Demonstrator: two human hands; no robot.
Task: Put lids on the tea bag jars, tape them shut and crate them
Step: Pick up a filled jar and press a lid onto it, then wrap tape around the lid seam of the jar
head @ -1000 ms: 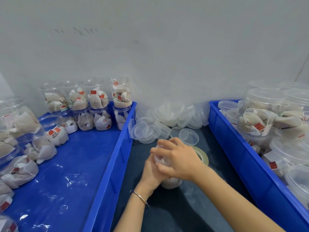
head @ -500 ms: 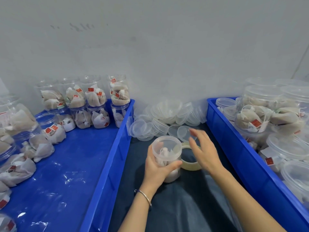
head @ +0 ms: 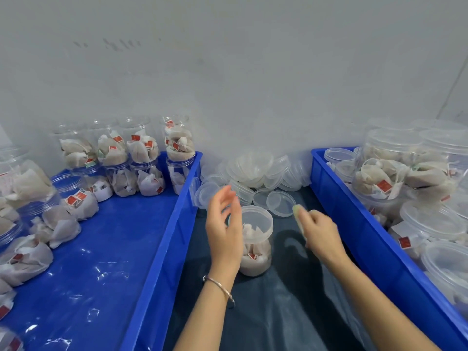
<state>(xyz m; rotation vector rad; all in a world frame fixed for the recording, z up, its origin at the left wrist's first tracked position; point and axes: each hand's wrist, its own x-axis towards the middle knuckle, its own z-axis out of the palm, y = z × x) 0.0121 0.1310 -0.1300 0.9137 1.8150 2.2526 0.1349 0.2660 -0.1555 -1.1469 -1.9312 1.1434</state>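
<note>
The lidded jar (head: 255,239) stands upright on the dark bench (head: 278,312), between my two hands, tea bags visible through its clear wall. My left hand (head: 224,229) hovers just beside the jar's left side, grip released, fingers loosely spread and raised; I cannot tell whether the palm brushes the jar. My right hand (head: 320,233) sits to the jar's right, apart from it, grip clenched on the tape roll (head: 300,219), whose pale yellowish edge shows blurred above my knuckles. Loose clear lids (head: 255,171) are heaped at the back of the bench against the wall, one lying flat just behind the jar. Left blue crate (head: 162,249) holds open jars of tea bags along its far and left sides. Right blue crate (head: 359,224) holds lidded jars, stacked.
</note>
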